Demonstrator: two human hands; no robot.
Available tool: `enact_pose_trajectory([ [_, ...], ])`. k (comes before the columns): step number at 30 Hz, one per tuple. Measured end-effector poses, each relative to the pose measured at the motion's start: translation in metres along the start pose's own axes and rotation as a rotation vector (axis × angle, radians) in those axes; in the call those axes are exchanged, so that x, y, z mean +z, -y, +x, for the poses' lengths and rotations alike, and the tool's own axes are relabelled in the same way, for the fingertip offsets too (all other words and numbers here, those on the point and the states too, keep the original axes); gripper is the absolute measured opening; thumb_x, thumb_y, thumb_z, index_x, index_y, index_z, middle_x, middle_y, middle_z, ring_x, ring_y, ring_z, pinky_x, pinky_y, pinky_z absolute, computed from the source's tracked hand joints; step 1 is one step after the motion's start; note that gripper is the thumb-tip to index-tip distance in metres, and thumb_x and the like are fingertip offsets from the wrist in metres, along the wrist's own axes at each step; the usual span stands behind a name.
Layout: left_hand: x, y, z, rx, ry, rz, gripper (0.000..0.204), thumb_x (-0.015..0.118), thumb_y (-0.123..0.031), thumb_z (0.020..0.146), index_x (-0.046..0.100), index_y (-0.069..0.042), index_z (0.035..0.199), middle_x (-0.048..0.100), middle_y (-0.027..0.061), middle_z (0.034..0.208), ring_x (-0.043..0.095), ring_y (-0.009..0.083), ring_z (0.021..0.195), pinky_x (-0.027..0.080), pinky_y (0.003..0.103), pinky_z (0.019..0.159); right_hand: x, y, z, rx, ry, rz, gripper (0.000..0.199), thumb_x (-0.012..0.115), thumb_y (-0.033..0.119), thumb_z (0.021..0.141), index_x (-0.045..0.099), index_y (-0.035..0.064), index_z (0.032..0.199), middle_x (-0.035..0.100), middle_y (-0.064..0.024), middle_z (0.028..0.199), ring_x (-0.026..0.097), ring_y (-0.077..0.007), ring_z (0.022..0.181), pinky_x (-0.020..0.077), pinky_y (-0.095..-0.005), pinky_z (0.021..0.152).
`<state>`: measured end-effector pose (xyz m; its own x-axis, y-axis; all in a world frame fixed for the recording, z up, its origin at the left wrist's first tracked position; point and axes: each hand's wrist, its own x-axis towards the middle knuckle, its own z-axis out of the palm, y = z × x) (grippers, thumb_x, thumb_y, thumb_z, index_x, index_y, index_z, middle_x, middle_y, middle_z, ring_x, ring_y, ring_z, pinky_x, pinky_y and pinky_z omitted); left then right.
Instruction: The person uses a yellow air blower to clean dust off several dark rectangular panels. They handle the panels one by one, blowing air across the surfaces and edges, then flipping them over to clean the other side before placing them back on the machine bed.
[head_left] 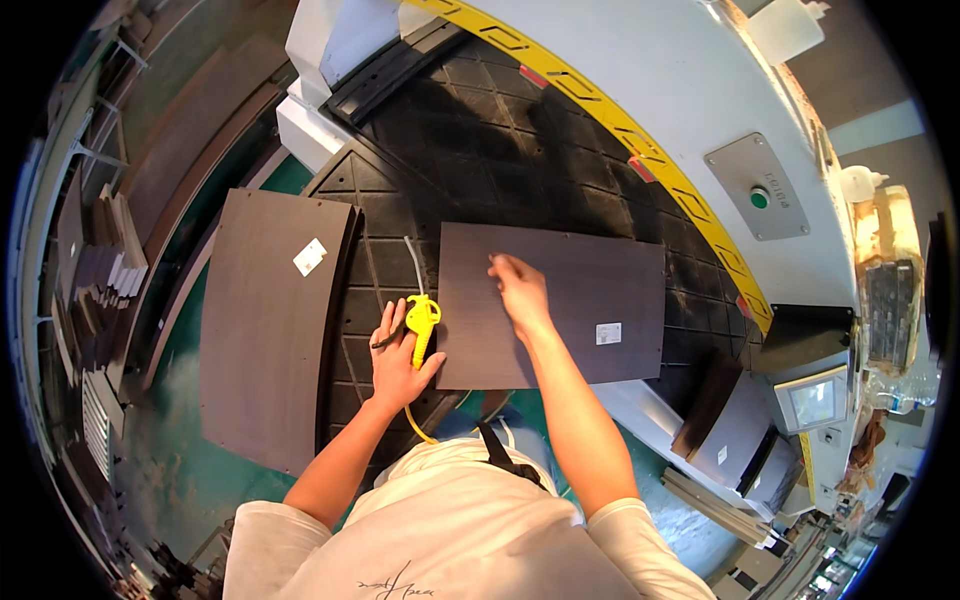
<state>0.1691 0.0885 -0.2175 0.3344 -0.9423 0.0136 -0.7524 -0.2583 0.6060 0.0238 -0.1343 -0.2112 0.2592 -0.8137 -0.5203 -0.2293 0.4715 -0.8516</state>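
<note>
"Left hand (400,352)?"
"Against the yellow air gun (423,318) — can't tell whether it grips."
"Right hand (522,294)?"
"Apart from the left, curled over the brown panel (585,275); any hold is unclear."
"How far along?"
"Panel laid flat on the black surface (480,130), label (608,334) on — what's left doesn't show."

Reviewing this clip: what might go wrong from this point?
Two risks stand out, as judgements.

First, the air gun is at the left hand, its thin nozzle close to the edge of the labelled panel; a careless swing might knock or scratch that edge.

Second, the yellow hose runs down toward the person's waist, so it might snag on clothing or tug the gun. Whether the hand actually grips the gun is hard to tell.
</note>
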Motion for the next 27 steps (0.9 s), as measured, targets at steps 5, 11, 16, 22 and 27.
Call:
enact_pose_trajectory([
  [5, 0.006, 0.004, 0.001, -0.001, -0.025, -0.003, 0.059, 0.08, -0.042, 0.087, 0.071, 0.001, 0.127, 0.033, 0.0291, 0.17, 0.03, 0.0464, 0.157, 0.027, 0.057, 0.12, 0.05, -0.02, 0.003, -0.696, -0.2, -0.609, 0.013, 0.07, 0.011, 0.09, 0.077, 0.0084, 0.101, 0.073, -0.0111, 0.102, 0.065, -0.0376, 0.097, 0.0514, -0.0489, 0.087],
  [11, 0.004, 0.001, 0.004, -0.006, -0.023, -0.015, 0.047, 0.086, -0.034, 0.083, 0.07, 0.003, 0.107, 0.034, 0.0338, 0.168, 0.034, 0.0476, 0.155, 0.029, 0.054, 0.119, 0.054, -0.027, 0.005, -0.875, -0.257, -0.786, 0.006, 0.076, 0.013, 0.086, 0.071, 0.0107, 0.087, 0.064, -0.007, 0.09, 0.062, -0.0314, 0.093, 0.0496, -0.0465, 0.081],
  [16, 0.006, -0.001, 0.002, -0.046, 0.008, 0.03, 0.046, 0.084, -0.037, 0.083, 0.069, 0.001, 0.105, 0.037, 0.0294, 0.168, 0.031, 0.0455, 0.157, 0.026, 0.056, 0.121, -0.062, -0.021, 0.051, -0.744, -0.497, -0.846, 0.014, 0.077, 0.01, 0.085, 0.064, 0.0109, 0.091, 0.064, -0.0097, 0.092, 0.062, -0.0339, 0.093, 0.0482, -0.0496, 0.084],
  [22, 0.006, -0.007, 0.012, 0.008, 0.025, 0.049, 0.042, 0.082, -0.036, 0.084, 0.068, 0.001, 0.097, 0.043, 0.0276, 0.165, 0.031, 0.0442, 0.158, 0.025, 0.055, 0.121, -0.352, -0.044, 0.095, -0.27, -1.117, -1.009, 0.013, 0.071, 0.017, 0.089, 0.073, 0.0058, 0.085, 0.074, -0.0164, 0.088, 0.072, -0.0385, 0.082, 0.0576, -0.0509, 0.075],
  [27, 0.001, -0.007, 0.005, 0.0, 0.01, 0.071, 0.048, 0.077, -0.039, 0.091, 0.067, 0.004, 0.109, 0.044, 0.0302, 0.162, 0.033, 0.0455, 0.156, 0.026, 0.056, 0.121, -0.337, -0.008, 0.091, -0.543, -0.957, -0.828, 0.015, 0.074, 0.019, 0.089, 0.08, 0.0064, 0.09, 0.077, -0.0149, 0.088, 0.074, -0.0372, 0.081, 0.0587, -0.0467, 0.076],
])
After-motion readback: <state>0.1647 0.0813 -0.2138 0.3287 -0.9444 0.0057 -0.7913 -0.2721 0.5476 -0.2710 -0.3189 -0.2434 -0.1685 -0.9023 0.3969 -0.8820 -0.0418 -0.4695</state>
